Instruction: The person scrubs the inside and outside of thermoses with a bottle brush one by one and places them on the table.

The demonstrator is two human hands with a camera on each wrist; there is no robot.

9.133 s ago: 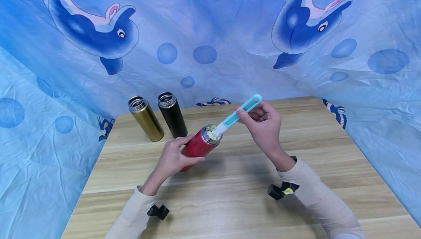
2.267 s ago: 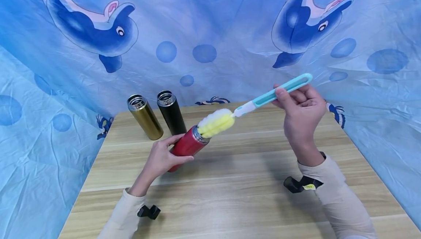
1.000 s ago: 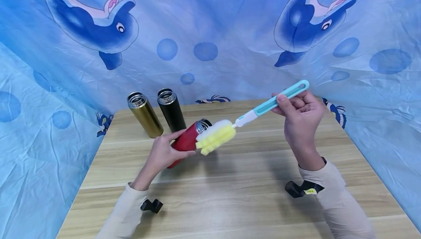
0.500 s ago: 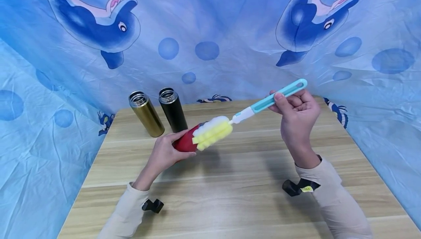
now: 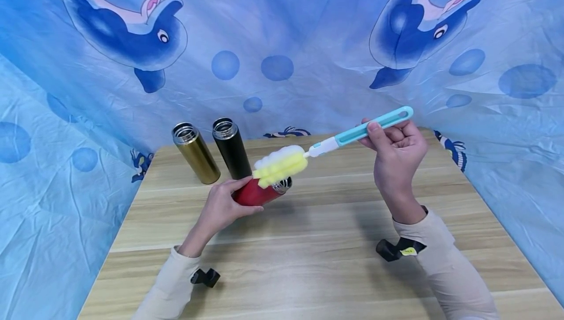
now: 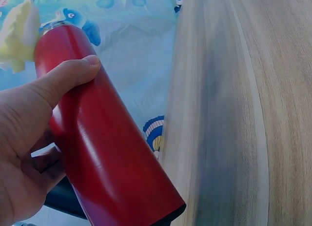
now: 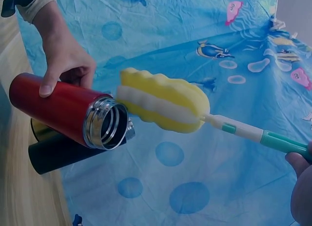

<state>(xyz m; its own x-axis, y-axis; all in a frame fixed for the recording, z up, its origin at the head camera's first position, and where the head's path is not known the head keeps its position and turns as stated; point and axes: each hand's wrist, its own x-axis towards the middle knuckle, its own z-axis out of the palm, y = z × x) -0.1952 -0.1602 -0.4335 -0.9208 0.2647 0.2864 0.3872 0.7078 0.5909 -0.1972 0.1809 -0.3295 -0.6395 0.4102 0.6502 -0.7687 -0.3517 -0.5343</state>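
Observation:
My left hand [image 5: 225, 203] grips a red thermos bottle [image 5: 259, 193] round its body, tilted with its open steel mouth toward the right. In the left wrist view the thumb lies across the red bottle [image 6: 107, 138]. My right hand [image 5: 398, 163] pinches the teal handle of a bottle brush [image 5: 284, 162] between thumb and fingers. The brush's yellow-and-white sponge head is outside the bottle, in front of its upper side in the head view. From the right wrist, the sponge head [image 7: 163, 101] appears beside the steel mouth [image 7: 105, 123]; whether they touch I cannot tell.
Behind the left hand, a gold bottle [image 5: 197, 156] and a black bottle [image 5: 232, 151] stand uncapped on the wooden table [image 5: 308, 261]. A blue curtain [image 5: 317, 41] with dolphins surrounds the table at the back and sides.
The brush was inside the red bottle, then came out toward the upper right. Over the last second the sponge rose slightly and shifted left, while the bottle's mouth swung lower and to the right.

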